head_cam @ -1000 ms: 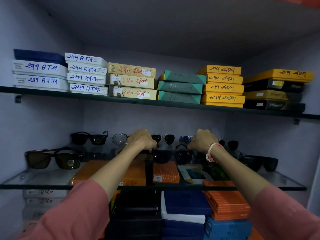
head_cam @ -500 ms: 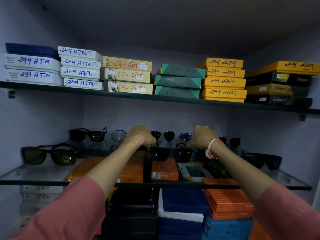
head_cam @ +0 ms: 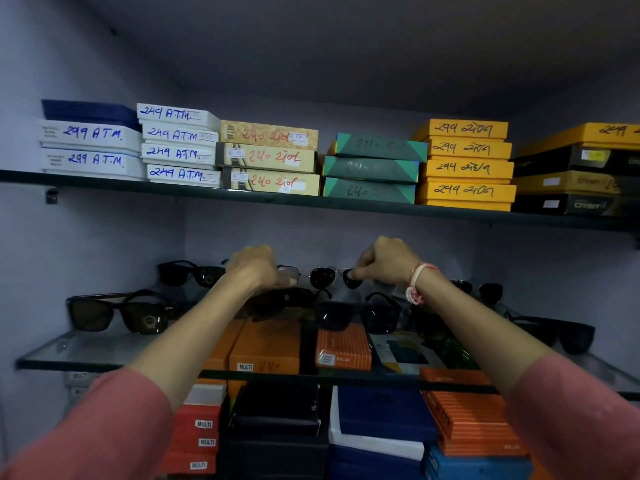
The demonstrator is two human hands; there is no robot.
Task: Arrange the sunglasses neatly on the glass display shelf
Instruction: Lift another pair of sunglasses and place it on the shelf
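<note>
Both hands moved from the front-row pair to the back row. Left hand (head_cam: 258,268) and right hand (head_cam: 384,261) pinch the round dark sunglasses (head_cam: 334,277) at 12 o'clock on the glass shelf (head_cam: 86,353); likely straightening them next.

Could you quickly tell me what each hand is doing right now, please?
Left hand: closed, fingers curled at the back-row sunglasses; grip hidden.
Right hand: closed, pinching the round dark sunglasses.

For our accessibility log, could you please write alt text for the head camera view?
Two hands, left hand and right hand, reach to the back row of sunglasses on a glass display shelf. Labelled boxes are stacked on the shelf above.
</note>
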